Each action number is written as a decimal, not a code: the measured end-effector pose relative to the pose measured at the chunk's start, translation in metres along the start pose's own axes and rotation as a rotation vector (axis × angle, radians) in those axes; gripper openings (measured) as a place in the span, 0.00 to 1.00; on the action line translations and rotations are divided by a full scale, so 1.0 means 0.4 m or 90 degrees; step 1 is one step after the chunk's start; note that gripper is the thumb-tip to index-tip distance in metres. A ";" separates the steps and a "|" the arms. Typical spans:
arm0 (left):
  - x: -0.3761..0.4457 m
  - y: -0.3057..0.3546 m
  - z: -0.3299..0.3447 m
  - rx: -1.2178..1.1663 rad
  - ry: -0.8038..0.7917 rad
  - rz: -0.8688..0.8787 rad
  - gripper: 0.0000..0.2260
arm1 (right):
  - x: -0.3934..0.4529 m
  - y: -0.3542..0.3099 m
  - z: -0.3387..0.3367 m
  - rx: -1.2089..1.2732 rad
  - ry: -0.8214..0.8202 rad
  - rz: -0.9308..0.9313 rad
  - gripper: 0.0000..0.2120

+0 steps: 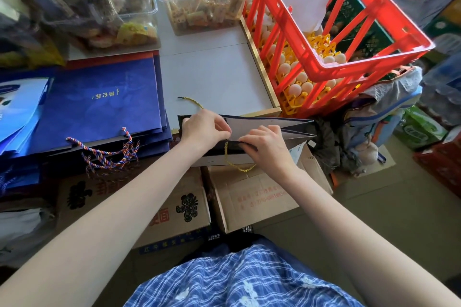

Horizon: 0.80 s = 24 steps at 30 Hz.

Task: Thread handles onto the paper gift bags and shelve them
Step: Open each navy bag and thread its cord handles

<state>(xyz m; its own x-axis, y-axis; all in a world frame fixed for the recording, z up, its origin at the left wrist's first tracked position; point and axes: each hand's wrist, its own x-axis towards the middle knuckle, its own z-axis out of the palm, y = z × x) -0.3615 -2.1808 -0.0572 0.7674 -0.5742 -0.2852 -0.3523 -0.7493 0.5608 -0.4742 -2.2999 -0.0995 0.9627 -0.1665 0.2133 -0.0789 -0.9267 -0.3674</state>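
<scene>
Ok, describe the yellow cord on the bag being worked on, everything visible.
The yellow cord is a thin twisted rope, gold-yellow, with a dark tip on its far end. That end curls on the white tabletop behind the left hand. The near part hangs in a loop down the dark bag below both hands, near the right hand.

A dark paper gift bag [262, 125] is held folded flat at the near edge of the table, its open top towards the viewer, pale inner lining and side gussets showing at its right end. A yellow twisted cord handle [238, 166] hangs in a loop from its near top edge, and a second yellow cord [193, 101] with a dark tip curves out onto the table behind it. To the left, a stack of flat blue gift bags [99, 102] lies on the table, multicoloured twisted handles [109, 154] trailing off the near edge.
</scene>
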 end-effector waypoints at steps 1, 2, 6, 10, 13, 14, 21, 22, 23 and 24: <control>-0.001 0.000 0.002 -0.023 0.020 0.002 0.04 | -0.004 0.001 0.001 0.001 0.001 -0.005 0.06; -0.002 0.002 0.005 -0.064 0.049 0.001 0.05 | -0.009 0.001 0.000 0.000 0.003 -0.007 0.06; -0.004 0.017 0.012 -0.187 0.126 0.047 0.07 | -0.019 0.012 0.000 0.023 0.016 0.008 0.08; -0.017 -0.024 0.021 -0.064 0.219 0.191 0.09 | -0.013 0.027 -0.005 0.038 -0.017 -0.006 0.08; -0.024 -0.061 0.030 0.044 0.207 0.118 0.08 | -0.013 0.015 -0.032 0.129 0.014 0.029 0.12; -0.021 -0.064 0.035 0.054 0.187 0.115 0.08 | -0.002 0.006 -0.045 0.167 0.078 0.054 0.14; -0.032 -0.073 0.039 0.057 0.198 0.158 0.08 | 0.191 -0.048 -0.090 0.133 -0.419 0.330 0.19; -0.035 -0.073 0.040 0.058 0.200 0.157 0.08 | 0.205 -0.050 -0.080 0.157 -0.456 0.348 0.18; -0.037 -0.073 0.042 0.060 0.205 0.158 0.08 | 0.213 -0.052 -0.070 0.202 -0.456 0.367 0.16; -0.037 -0.072 0.044 0.061 0.212 0.158 0.07 | 0.216 -0.051 -0.063 0.269 -0.432 0.396 0.15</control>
<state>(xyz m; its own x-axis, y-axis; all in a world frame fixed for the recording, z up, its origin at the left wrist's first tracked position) -0.3719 -2.1563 -0.0827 0.7784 -0.6152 0.1250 -0.5845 -0.6377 0.5017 -0.3959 -2.3041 -0.0507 0.7361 -0.2303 -0.6365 -0.6448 -0.5244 -0.5560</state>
